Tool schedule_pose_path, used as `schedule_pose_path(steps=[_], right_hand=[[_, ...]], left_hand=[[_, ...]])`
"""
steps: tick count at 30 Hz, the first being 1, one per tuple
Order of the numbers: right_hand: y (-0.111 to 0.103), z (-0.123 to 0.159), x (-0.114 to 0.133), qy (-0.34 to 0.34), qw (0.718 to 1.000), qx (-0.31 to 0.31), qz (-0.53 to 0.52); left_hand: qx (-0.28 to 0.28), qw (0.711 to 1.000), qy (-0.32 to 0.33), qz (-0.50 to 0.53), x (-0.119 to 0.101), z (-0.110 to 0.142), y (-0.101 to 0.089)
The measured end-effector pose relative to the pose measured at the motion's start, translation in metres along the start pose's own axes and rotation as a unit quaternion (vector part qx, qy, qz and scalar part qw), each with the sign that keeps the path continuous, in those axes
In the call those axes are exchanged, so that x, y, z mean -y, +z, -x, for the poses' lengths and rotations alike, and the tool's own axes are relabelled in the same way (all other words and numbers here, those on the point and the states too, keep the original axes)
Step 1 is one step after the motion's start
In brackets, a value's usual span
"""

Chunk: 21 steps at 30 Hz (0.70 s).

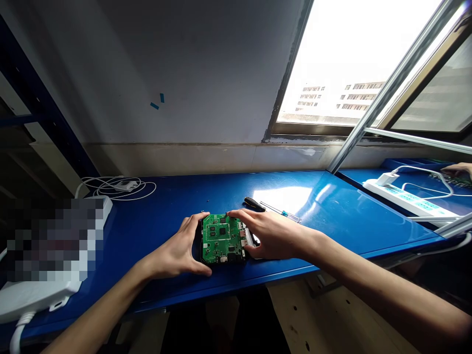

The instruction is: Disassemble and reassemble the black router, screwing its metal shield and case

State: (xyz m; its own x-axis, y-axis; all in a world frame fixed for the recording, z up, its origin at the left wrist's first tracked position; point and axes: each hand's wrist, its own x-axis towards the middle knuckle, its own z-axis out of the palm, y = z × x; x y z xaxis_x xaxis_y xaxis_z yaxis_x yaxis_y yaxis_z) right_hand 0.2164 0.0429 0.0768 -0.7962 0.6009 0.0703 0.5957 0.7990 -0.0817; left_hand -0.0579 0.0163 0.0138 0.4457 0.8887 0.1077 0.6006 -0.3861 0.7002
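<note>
A green circuit board (217,241) lies near the front edge of the blue table, with dark chips in a white-outlined area and metal ports along its right side. A dark rim shows at its left edge. My left hand (180,248) grips that left side, its thumb at the near corner and fingers at the far corner. My right hand (271,233) curls around the right side, fingertips on the far edge and thumb by the ports. Something pale beneath my right palm is mostly hidden. Just behind this hand lies a black-handled screwdriver (254,204).
Thin rods with a blue part (285,214) lie right of the screwdriver. A coiled white cable (125,186) is at the back left, near a white power strip (70,290). Beyond a metal frame post (354,135) are another power strip (409,199) and another person's hand (459,170).
</note>
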Motion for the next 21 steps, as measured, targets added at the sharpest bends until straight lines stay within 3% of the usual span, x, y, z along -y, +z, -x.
schedule_pose_path(steps=[21], right_hand=[[0.013, 0.002, -0.009, 0.038, 0.995, 0.022, -0.090]], left_hand=[[0.041, 0.999, -0.036, -0.001, 0.000, -0.005, -0.001]])
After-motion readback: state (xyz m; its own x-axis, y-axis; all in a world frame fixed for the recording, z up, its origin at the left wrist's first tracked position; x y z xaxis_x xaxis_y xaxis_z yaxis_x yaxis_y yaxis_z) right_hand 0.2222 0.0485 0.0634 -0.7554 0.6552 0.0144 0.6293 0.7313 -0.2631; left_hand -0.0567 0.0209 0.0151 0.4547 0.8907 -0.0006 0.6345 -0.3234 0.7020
